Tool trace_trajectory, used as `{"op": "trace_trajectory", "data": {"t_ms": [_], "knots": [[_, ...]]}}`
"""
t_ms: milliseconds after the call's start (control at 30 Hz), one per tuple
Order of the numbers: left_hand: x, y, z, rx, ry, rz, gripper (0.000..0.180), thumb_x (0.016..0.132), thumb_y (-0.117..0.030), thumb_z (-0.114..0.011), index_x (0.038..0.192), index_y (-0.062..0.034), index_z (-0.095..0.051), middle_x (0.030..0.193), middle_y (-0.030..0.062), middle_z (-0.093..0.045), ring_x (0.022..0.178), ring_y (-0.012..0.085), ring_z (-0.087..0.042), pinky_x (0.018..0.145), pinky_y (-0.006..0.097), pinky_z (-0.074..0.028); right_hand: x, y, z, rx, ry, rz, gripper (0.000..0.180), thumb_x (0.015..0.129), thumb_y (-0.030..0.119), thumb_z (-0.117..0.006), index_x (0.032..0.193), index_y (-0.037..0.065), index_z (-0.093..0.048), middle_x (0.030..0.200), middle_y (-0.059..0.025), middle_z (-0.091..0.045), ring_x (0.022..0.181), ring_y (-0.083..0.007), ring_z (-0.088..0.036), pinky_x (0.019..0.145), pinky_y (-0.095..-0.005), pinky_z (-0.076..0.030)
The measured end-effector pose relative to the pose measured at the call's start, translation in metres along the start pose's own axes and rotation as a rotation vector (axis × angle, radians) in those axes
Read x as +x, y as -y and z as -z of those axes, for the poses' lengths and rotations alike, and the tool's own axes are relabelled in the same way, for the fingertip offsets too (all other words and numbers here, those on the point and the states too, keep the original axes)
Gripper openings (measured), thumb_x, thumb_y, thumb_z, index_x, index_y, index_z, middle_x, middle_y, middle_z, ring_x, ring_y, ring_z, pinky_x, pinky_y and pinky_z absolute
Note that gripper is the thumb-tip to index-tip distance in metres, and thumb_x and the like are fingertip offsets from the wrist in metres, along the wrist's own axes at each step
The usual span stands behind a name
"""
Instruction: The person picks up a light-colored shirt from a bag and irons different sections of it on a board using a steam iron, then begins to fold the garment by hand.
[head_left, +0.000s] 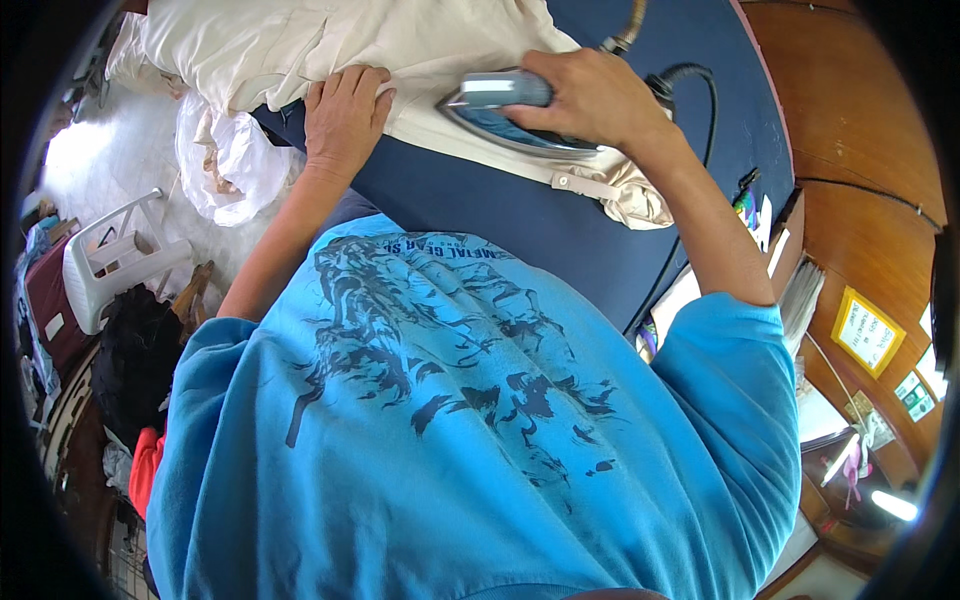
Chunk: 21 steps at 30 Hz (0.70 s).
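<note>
A cream garment (430, 50) with a buttoned tab lies spread over a dark blue ironing surface (440, 195). My right hand (590, 98) is closed round the grey handle of a clothes iron (510, 125), whose soleplate rests on the cream cloth. To the left, my left hand (345, 118) presses on the garment near its front edge, fingers bent over the fabric; whether they pinch it I cannot make out. The garment's bunched end (640, 200) lies to the right of the iron, below my right wrist.
A black cord (712, 120) runs from the iron down the right side of the surface. At left, a white plastic bag (225, 165) hangs or lies beside the surface, and a white plastic chair (120, 255) stands on the floor. A brown wooden wall (860, 120) rises at right.
</note>
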<state>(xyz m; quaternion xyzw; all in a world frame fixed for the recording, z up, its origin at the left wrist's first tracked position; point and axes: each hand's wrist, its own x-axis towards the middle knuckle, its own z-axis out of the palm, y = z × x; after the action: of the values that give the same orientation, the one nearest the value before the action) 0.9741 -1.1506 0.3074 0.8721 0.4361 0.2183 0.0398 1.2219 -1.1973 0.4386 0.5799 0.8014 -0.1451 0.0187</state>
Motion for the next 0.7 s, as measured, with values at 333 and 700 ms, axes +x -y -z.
{"op": "trace_trajectory", "data": {"t_ms": [333,700], "knots": [[0.002,0.008,0.006,-0.135,0.048,0.029,0.019,0.081,-0.024,-0.057,0.096,-0.0136,-0.058,0.095,0.0004,-0.058,0.093,0.0195,-0.053,0.084,0.035,-0.035,-0.016,0.031,-0.004,0.113,0.184,0.251,0.039,0.071,0.044,-0.062,0.091,0.011,-0.061,0.073,-0.0133,-0.060,0.066,-0.0324,-0.059,0.057,-0.0403,-0.048],[0.001,0.005,0.007,-0.169,0.023,0.034,0.018,0.081,-0.024,-0.056,0.095,-0.0122,-0.058,0.095,0.0024,-0.058,0.093,0.0211,-0.052,0.083,0.036,-0.036,-0.026,-0.066,0.022,0.046,-0.031,-0.326,0.051,0.076,0.052,-0.057,0.094,0.005,-0.060,0.071,-0.0210,-0.062,0.068,-0.0379,-0.061,0.063,-0.0425,-0.050]]}}
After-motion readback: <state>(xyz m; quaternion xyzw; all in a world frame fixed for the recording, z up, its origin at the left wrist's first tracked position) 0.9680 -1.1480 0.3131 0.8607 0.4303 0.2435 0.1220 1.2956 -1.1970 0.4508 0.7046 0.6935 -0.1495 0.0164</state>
